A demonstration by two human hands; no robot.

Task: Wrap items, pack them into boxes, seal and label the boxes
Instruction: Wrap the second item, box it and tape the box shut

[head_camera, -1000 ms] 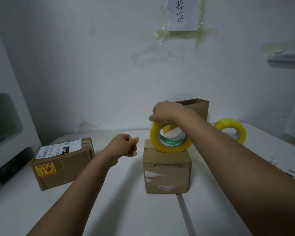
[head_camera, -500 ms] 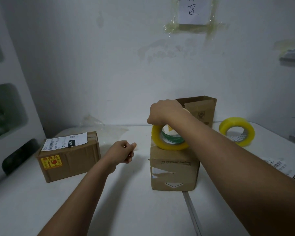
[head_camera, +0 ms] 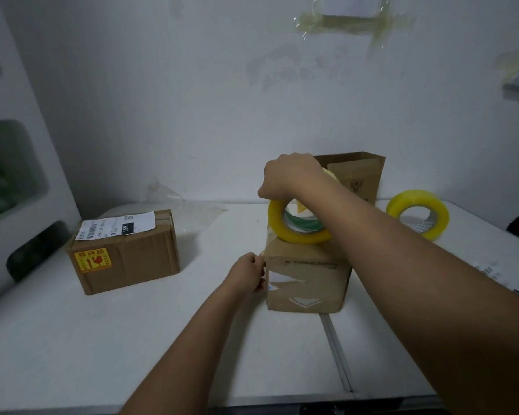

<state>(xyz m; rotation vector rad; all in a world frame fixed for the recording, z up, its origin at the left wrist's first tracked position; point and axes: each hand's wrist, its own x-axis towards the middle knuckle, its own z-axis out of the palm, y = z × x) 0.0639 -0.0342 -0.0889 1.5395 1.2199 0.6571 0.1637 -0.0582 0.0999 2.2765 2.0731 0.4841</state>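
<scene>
A small brown cardboard box [head_camera: 307,280] stands in the middle of the white table [head_camera: 102,339]. My right hand [head_camera: 288,178] grips the top of a yellow tape roll [head_camera: 282,226], which stands on edge on the box's top. My left hand [head_camera: 249,274] has its fingers curled against the box's upper left corner; whether they pinch a tape end there is too small to tell.
A sealed box with a shipping label and a yellow sticker [head_camera: 126,253] lies at the left. An open empty box [head_camera: 360,175] stands behind the middle one. A second yellow tape roll [head_camera: 418,217] rests at the right, printed labels [head_camera: 504,277] near the right edge.
My left hand has moved right from the open table to the box's left edge. My right hand has kept hold of the tape roll on the box.
</scene>
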